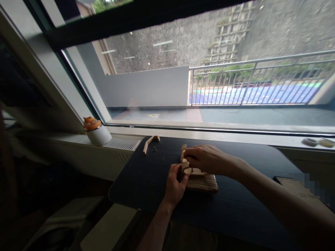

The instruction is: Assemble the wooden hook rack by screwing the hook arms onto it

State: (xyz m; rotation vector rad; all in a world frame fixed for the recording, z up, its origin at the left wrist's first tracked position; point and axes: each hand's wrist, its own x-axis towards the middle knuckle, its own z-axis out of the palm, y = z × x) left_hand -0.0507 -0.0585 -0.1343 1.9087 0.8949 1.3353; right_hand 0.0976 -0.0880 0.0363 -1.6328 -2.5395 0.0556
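A small wooden assembly (200, 181) of pale cut pieces lies on the dark tabletop (235, 205) by the window. My left hand (175, 186) grips its left side, fingers curled against the wood. My right hand (208, 159) is closed in a pinch over the top of it, pressing on something small that I cannot make out, beside an upright curved wooden part (183, 155). A separate curved wooden piece (150, 142) lies apart near the table's far left edge, with a few small dark bits beside it.
A white pot (98, 134) with an orange top stands on the windowsill at the left, next to a vent grille (120, 143). Small round objects (318, 142) sit on the sill at far right. A cardboard box (295, 186) lies by my right forearm.
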